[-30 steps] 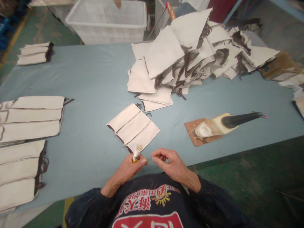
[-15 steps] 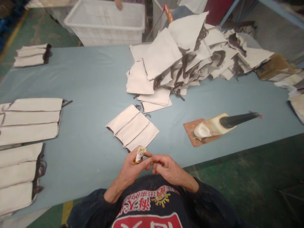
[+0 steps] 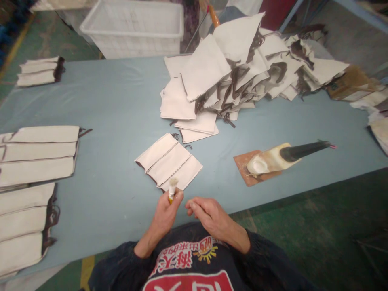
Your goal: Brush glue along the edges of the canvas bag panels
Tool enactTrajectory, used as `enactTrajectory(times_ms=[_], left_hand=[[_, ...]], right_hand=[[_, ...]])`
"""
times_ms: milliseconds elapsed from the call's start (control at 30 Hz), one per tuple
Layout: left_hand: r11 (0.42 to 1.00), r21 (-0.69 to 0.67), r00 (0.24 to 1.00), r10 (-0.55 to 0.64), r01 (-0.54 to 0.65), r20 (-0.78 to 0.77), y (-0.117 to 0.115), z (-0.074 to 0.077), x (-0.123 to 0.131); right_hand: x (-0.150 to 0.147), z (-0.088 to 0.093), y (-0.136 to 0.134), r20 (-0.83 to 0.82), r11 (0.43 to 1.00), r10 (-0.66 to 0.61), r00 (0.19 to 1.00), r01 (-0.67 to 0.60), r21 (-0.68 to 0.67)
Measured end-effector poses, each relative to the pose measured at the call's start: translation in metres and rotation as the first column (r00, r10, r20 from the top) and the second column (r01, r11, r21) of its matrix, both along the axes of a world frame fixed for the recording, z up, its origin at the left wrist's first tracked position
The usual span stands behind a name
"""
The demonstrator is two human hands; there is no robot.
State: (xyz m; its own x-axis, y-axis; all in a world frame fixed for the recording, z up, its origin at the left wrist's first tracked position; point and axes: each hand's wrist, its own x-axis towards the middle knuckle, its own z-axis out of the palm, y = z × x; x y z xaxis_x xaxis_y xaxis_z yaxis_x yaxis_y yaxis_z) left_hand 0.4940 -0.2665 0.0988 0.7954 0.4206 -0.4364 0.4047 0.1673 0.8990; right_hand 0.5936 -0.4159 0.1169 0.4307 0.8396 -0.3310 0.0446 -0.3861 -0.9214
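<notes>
Gripping brush (image 3: 172,186) w/ L fingers (image 3: 178,195), R fingers (image 3: 197,208) curled, contents unclear; apron (image 3: 194,266): "海天"

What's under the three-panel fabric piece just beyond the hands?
Dark edging shows along the left of the fabric piece, with tabletop around it. What lies directly beneath is covered; the brush in the left hand also hides part of the piece.

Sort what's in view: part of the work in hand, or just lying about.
Likely belonging:
brush-like tool in the left hand
flat cream piece just beyond it
heaped cream pieces
pale container on brown board

Likely lying about:
cardboard box
white tub
</notes>
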Motion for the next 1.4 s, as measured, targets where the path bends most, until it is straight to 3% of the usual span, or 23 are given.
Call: enactTrajectory(times_ms=[100,267,333,433,500,567,633,733,833,933,1067,1167,1267,1400], left_hand=[[0.986,-0.168,0.997,-0.024,0.013,-0.069,-0.001,-0.006,-0.003],[0.966,-0.251,0.988,-0.101,0.068,-0.119,-0.009,-0.014,0.000],[0.966,-0.220,0.977,-0.169,0.138,-0.127,-0.016,-0.017,0.009],[0.936,-0.129,0.938,-0.338,0.327,-0.072,-0.034,-0.022,0.026],[0.847,-0.142,0.852,-0.523,0.513,-0.040,-0.047,-0.026,0.036],[0.763,-0.209,0.775,-0.631,0.612,-0.034,-0.055,-0.034,0.041],[0.756,-0.288,0.778,-0.626,0.588,-0.053,-0.057,-0.041,0.042],[0.770,-0.367,0.802,-0.589,0.522,-0.094,-0.051,-0.044,0.042],[0.734,-0.506,0.814,-0.572,0.453,-0.100,-0.048,-0.036,0.044],[0.685,-0.670,0.898,-0.435,0.286,-0.062,-0.052,-0.028,0.045],[0.610,-0.784,0.971,-0.235,0.117,-0.038,-0.054,-0.021,0.042],[0.586,-0.809,0.988,-0.147,0.046,-0.050,-0.057,-0.021,0.038],[0.505,-0.863,0.992,-0.104,-0.007,-0.069,-0.065,-0.025,0.034],[0.420,-0.906,0.996,-0.048,-0.050,-0.077,-0.075,-0.034,0.031]], right_hand=[[-0.001,-0.008,-0.009,0.064,0.998,-0.069,0.996,0.070,-0.005],[-0.003,-0.034,-0.043,0.207,0.950,-0.287,0.935,0.306,-0.066],[0.000,-0.036,-0.062,0.232,0.911,-0.381,0.895,0.406,-0.067],[0.010,-0.021,-0.092,0.275,0.793,-0.587,0.762,0.609,0.008],[0.019,-0.004,-0.111,0.307,0.691,-0.704,0.641,0.717,0.086],[0.024,0.011,-0.129,0.352,0.609,-0.767,0.536,0.781,0.139],[0.023,0.017,-0.144,0.393,0.555,-0.791,0.469,0.820,0.138],[0.009,0.007,-0.156,0.391,0.509,-0.802,0.451,0.859,0.055],[-0.013,-0.014,-0.149,0.358,0.538,-0.777,0.518,0.841,-0.051],[-0.032,-0.029,-0.128,0.397,0.646,-0.685,0.611,0.761,-0.055],[-0.051,-0.033,-0.100,0.563,0.800,-0.490,0.666,0.599,-0.012],[-0.060,-0.034,-0.082,0.586,0.864,-0.429,0.687,0.501,0.046],[-0.064,-0.036,-0.062,0.596,0.888,-0.449,0.666,0.408,0.214],[-0.062,-0.041,-0.032,0.565,0.835,-0.549,0.616,0.368,0.410]])
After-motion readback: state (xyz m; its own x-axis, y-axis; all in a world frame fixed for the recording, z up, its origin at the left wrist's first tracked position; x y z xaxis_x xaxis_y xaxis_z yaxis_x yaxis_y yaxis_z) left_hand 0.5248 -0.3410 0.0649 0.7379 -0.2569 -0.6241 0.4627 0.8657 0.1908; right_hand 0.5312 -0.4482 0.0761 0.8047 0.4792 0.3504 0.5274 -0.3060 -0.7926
